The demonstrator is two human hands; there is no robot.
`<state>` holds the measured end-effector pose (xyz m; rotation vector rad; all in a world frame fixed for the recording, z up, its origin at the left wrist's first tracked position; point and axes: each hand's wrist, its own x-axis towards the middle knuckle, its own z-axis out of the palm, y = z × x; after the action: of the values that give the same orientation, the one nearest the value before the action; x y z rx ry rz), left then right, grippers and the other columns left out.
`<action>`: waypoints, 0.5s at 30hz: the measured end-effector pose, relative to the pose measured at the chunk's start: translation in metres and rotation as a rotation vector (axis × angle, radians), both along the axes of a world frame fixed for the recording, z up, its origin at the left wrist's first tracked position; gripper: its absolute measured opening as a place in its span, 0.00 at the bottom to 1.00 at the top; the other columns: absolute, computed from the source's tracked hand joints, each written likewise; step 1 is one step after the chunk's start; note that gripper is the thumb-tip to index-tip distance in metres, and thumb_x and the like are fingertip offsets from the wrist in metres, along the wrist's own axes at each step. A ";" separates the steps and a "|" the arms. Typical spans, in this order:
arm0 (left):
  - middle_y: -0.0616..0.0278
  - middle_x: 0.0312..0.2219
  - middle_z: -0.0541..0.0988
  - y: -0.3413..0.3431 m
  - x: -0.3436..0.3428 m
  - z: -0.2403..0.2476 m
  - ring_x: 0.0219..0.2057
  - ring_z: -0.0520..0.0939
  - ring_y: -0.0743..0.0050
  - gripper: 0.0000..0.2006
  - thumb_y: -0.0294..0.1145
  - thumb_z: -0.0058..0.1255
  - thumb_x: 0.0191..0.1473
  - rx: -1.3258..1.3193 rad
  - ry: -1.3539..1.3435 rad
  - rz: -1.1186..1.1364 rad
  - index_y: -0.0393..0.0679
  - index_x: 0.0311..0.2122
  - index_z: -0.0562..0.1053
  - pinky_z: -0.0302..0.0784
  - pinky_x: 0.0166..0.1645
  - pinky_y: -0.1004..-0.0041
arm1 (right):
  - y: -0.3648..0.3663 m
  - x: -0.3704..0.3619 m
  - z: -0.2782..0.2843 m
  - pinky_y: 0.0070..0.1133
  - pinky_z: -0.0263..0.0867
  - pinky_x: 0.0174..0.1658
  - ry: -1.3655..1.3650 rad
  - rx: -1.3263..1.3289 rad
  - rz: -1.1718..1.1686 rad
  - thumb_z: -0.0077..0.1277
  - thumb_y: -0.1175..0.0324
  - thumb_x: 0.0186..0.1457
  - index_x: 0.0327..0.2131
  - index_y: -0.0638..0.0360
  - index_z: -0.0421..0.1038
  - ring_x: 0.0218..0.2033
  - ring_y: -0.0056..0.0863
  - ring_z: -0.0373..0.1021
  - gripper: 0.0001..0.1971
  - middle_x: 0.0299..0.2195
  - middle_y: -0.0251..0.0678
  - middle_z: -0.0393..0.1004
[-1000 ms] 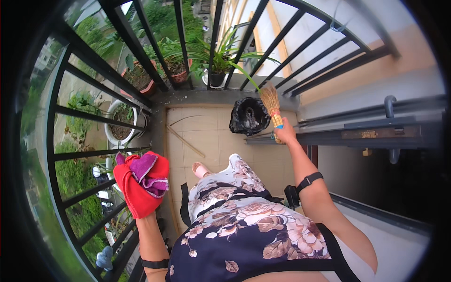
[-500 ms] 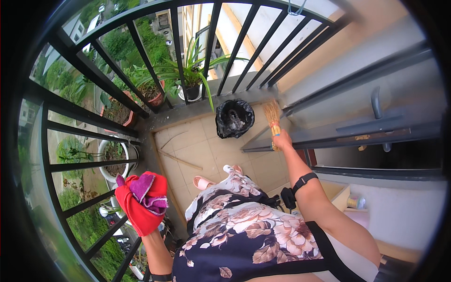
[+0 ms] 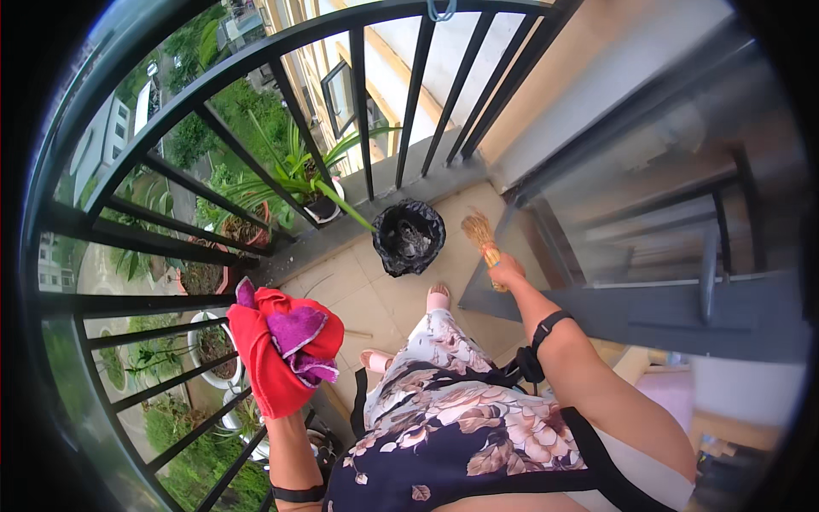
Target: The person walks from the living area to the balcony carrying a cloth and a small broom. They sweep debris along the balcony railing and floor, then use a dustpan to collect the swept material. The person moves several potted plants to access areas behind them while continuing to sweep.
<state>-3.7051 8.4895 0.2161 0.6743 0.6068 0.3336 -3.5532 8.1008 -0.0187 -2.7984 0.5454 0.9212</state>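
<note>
A red cloth (image 3: 264, 375) and a purple cloth (image 3: 299, 328) with a pale edge are bunched over my left hand, beside the railing. The fabric hides its fingers. My right hand (image 3: 508, 271) is closed around a small straw hand broom (image 3: 479, 235), its bristles pointing away from me. Left of the broom, a bin lined with a black bag (image 3: 409, 239) stands on the tiled floor, some greyish litter inside. The broom and the bin are apart. The hand is close to the lower edge of a glass door (image 3: 648, 316); whether they touch I cannot tell.
Black railings (image 3: 358, 111) curve round the left and far sides. Outside them stand potted plants, including a long-leaved one (image 3: 294, 175) and a white pot (image 3: 200, 346). A stick (image 3: 351, 334) lies on the floor, partly hidden by the cloths. A door handle (image 3: 708, 273) juts out at right.
The view has turned, and one of my feet has stepped forward toward the bin. The cloths hide more of the stick. Both hands keep hold of the same things.
</note>
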 end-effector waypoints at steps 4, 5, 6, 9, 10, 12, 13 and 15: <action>0.64 0.23 0.70 -0.040 0.053 -0.012 0.21 0.72 0.71 0.19 0.54 0.40 0.60 -0.141 -0.133 -0.148 0.46 0.37 0.64 0.69 0.25 0.73 | -0.023 0.066 -0.010 0.29 0.69 0.45 -0.006 -0.016 0.044 0.54 0.63 0.40 0.44 0.60 0.70 0.45 0.39 0.72 0.24 0.41 0.44 0.75; 0.64 0.21 0.69 -0.049 0.063 -0.018 0.19 0.70 0.71 0.20 0.55 0.38 0.60 -0.071 0.033 -0.062 0.45 0.33 0.64 0.68 0.23 0.73 | -0.030 0.079 -0.012 0.29 0.69 0.45 0.029 -0.012 0.042 0.54 0.63 0.40 0.44 0.60 0.70 0.45 0.39 0.72 0.24 0.41 0.44 0.75; 0.64 0.21 0.69 -0.059 0.073 -0.026 0.19 0.70 0.71 0.21 0.55 0.38 0.60 -0.120 -0.044 -0.137 0.45 0.32 0.64 0.67 0.23 0.72 | -0.037 0.091 -0.014 0.29 0.69 0.45 0.051 -0.018 0.037 0.54 0.63 0.40 0.44 0.60 0.69 0.45 0.39 0.72 0.24 0.41 0.44 0.75; 0.63 0.21 0.69 -0.092 0.098 -0.048 0.19 0.71 0.70 0.21 0.55 0.38 0.60 -0.171 0.012 -0.144 0.44 0.33 0.64 0.68 0.23 0.71 | -0.060 0.119 -0.023 0.30 0.68 0.46 0.107 0.027 0.040 0.55 0.62 0.38 0.45 0.60 0.68 0.45 0.40 0.72 0.26 0.41 0.45 0.75; 0.63 0.21 0.69 -0.103 0.105 -0.055 0.19 0.71 0.70 0.21 0.54 0.38 0.60 -0.147 -0.006 -0.211 0.44 0.33 0.64 0.69 0.24 0.72 | -0.068 0.127 -0.026 0.30 0.68 0.46 0.055 0.041 0.025 0.55 0.62 0.38 0.45 0.60 0.68 0.46 0.40 0.71 0.27 0.42 0.45 0.74; 0.64 0.21 0.70 -0.119 0.117 -0.074 0.20 0.71 0.70 0.21 0.54 0.39 0.60 -0.124 0.054 -0.308 0.43 0.33 0.64 0.69 0.24 0.72 | -0.082 0.141 -0.034 0.30 0.67 0.47 0.014 0.060 0.024 0.55 0.62 0.37 0.46 0.61 0.68 0.47 0.40 0.71 0.28 0.44 0.45 0.73; 0.64 0.21 0.70 -0.125 0.125 -0.088 0.21 0.72 0.72 0.20 0.52 0.40 0.60 -0.066 0.150 -0.245 0.43 0.33 0.65 0.70 0.26 0.73 | -0.090 0.151 -0.037 0.30 0.67 0.48 -0.027 0.102 -0.001 0.55 0.62 0.37 0.46 0.61 0.67 0.47 0.40 0.70 0.28 0.44 0.45 0.73; 0.68 0.21 0.69 -0.126 0.144 -0.115 0.21 0.69 0.77 0.17 0.49 0.41 0.61 -0.149 0.177 -0.345 0.45 0.32 0.66 0.67 0.26 0.77 | -0.101 0.170 -0.040 0.31 0.66 0.49 0.002 0.144 -0.071 0.56 0.62 0.38 0.47 0.59 0.67 0.48 0.40 0.69 0.29 0.46 0.46 0.72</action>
<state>-3.5614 8.3639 0.1013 0.6554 0.6628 -0.0925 -3.3831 8.0002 -0.0592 -2.6333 0.5522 0.9108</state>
